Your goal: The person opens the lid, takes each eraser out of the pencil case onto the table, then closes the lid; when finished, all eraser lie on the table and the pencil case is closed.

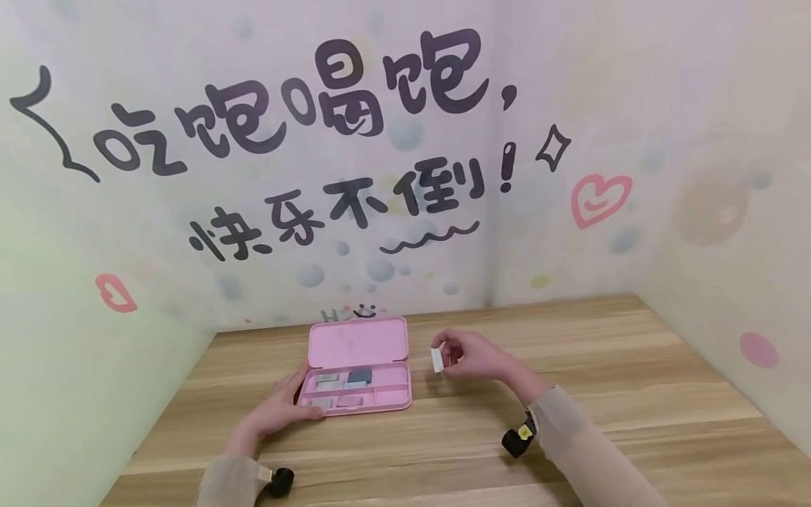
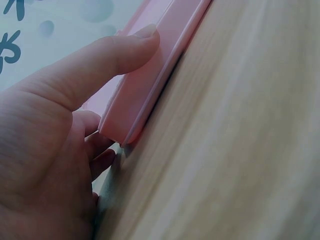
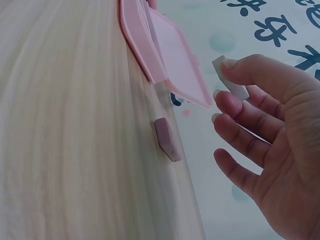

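Now, left hand: your left hand [image 1: 279, 407] rests at the near left corner of the case, thumb laid on its front wall and fingers bent round the left end, a narrow grip that probably steadies it.
Pink case: the flat, rectangular pink plastic case [image 1: 391, 396] sits on the wood-grained tabletop [image 1: 633, 394], against your left hand; its pink lid [image 1: 358, 341] is swung back toward the wall, presumably to leave the compartments reachable from your side.
Blocks inside: in the long rear compartment, towards its left, lie a dark blue-grey block [image 1: 360, 377] and some paler ones; a greyish block [image 1: 319, 403] and a dull pink block [image 1: 350, 401] share the front left compartment.
White block: the small, white rectangular block [image 1: 436, 360] is held up right of the case, apart from it, at the fingertips of your right hand.
Right hand: your right hand [image 1: 475, 354] pinches that block between thumb and fingers, likely so that most of it stays exposed.
Loose block: your right wrist view shows a dusky mauve, angular block [image 3: 168, 140] on the tabletop, beyond the case's end and apart from your fingers.
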`<state>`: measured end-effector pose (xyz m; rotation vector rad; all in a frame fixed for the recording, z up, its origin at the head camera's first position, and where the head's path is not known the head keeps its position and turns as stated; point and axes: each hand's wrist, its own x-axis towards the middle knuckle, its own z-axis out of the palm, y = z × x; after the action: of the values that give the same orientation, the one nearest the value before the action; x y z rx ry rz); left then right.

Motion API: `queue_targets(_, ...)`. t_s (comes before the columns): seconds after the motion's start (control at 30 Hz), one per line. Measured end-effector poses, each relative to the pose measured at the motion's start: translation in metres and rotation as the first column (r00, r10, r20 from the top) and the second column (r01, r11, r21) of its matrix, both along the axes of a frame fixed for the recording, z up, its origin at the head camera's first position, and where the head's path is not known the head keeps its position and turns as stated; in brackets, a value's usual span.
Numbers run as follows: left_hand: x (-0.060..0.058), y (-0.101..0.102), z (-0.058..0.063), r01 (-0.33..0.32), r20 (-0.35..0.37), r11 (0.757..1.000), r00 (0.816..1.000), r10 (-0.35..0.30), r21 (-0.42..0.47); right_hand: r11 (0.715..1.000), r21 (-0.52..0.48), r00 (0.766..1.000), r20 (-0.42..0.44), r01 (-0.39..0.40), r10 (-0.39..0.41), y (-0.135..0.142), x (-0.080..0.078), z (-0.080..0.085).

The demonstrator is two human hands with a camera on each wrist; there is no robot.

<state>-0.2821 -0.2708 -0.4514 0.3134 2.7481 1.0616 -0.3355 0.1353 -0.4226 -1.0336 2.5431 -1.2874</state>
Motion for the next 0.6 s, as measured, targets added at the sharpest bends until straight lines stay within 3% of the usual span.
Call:
queue_targets(0.3,0.001,0.001,0.002,-0.006,0.02,1.0,1.0,0.006,0.007,1.0,-0.008,0.998,-0.061,0.015,-0.015,0.013,-0.002,-0.002)
queue_targets(0.6,0.002,0.002,0.002,-0.005,0.016,1.0,1.0,0.005,0.022,0.998,0.007,0.998,-0.041,0.057,-0.057,0.024,-0.001,-0.002)
